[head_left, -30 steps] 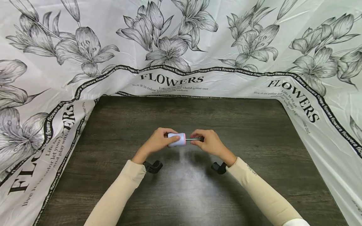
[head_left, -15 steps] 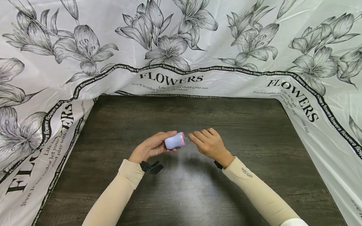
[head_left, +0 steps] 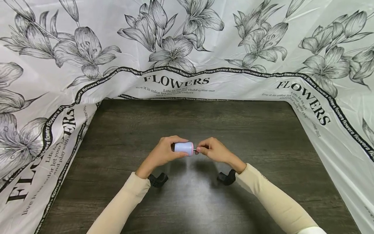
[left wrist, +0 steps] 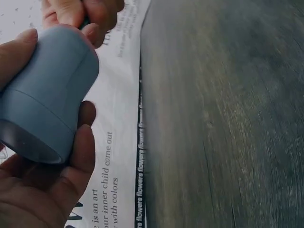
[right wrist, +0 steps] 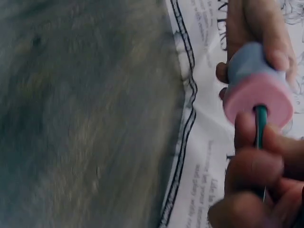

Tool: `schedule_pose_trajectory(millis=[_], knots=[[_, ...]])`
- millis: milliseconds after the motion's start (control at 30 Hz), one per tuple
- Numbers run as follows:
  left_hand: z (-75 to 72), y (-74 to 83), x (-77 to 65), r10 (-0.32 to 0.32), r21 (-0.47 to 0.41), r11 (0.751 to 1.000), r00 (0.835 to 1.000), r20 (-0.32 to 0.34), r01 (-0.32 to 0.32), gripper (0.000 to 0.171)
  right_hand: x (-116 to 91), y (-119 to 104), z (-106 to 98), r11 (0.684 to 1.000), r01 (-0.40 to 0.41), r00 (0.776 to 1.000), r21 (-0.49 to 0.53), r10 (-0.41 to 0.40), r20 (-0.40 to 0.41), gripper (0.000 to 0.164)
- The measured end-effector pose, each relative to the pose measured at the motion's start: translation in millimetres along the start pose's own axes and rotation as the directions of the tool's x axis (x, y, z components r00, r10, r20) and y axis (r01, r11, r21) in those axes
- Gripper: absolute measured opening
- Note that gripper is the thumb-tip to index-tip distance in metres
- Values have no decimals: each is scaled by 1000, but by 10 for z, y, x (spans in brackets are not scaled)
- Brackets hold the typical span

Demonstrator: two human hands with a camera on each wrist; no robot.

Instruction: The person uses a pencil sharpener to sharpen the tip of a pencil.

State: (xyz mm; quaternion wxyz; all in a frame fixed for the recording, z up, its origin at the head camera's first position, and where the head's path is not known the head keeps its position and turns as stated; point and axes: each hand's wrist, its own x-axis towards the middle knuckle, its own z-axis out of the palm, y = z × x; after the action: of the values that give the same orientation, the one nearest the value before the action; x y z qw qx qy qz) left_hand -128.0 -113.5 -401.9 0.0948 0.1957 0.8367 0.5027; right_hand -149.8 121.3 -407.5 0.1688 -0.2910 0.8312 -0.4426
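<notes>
A lavender pencil sharpener (head_left: 183,148) with a pink end face lies sideways in my left hand (head_left: 163,151), held between thumb and fingers above the table. In the left wrist view its wider, dark-rimmed base faces the camera. From the hole in the pink face (right wrist: 242,97) sticks a thin, dark green pencil (right wrist: 260,126), its tip hidden inside. My right hand (head_left: 217,151) pinches the pencil close to the hole with thumb and fingertips. Only a short length of pencil shows between fingers and sharpener in the head view.
Beneath both hands spreads a dark wood-grain table (head_left: 187,120). White cloth (head_left: 222,84) with flower drawings and lettering surrounds its back and sides. A black wrist mount (head_left: 158,179) juts from the left wrist, another black mount (head_left: 226,177) from the right.
The sharpener tilted, then came back near level as my left hand turned. My right hand rolled over and back, and its fingers now sit nearer the pink end, with less pencil showing than a second ago.
</notes>
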Motion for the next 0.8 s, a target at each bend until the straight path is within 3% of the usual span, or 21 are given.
schedule_pose_trajectory(millis=[67,133,200,233,300,400,467,567,700,800], knots=[[11,1,-3,9,23,1000,1000,-19,-8,43,7,17,-24,1000,-2,1000,11,1,13,21],[-1,-7,8,-16,-2,1000,999,-29,16,40,10,27,-16,996,49,997,-81,-53,-53,17],[-22,-31,34,-57,-65,996,998,-28,56,37,9,36,8,964,127,977,-236,-162,-138,13],[-34,-50,49,-79,-102,992,997,-21,76,36,6,44,21,932,168,957,-322,-233,-174,14],[-62,-82,77,-117,-186,976,993,-2,115,35,2,58,44,845,242,896,-476,-383,-224,17],[-108,-115,110,-193,-313,930,981,26,191,35,21,77,65,687,308,776,-658,-582,-245,20],[-136,-119,125,-236,-382,892,970,62,241,38,36,91,68,597,325,704,-734,-671,-234,18],[-163,-110,142,-274,-466,831,953,131,303,42,45,122,59,460,323,620,-827,-763,-182,16],[-179,-80,151,-295,-573,727,926,237,379,46,56,171,39,287,295,520,-911,-848,-99,22],[-169,-64,154,-307,-650,620,898,315,439,42,75,193,26,197,268,436,-943,-898,-63,20]])
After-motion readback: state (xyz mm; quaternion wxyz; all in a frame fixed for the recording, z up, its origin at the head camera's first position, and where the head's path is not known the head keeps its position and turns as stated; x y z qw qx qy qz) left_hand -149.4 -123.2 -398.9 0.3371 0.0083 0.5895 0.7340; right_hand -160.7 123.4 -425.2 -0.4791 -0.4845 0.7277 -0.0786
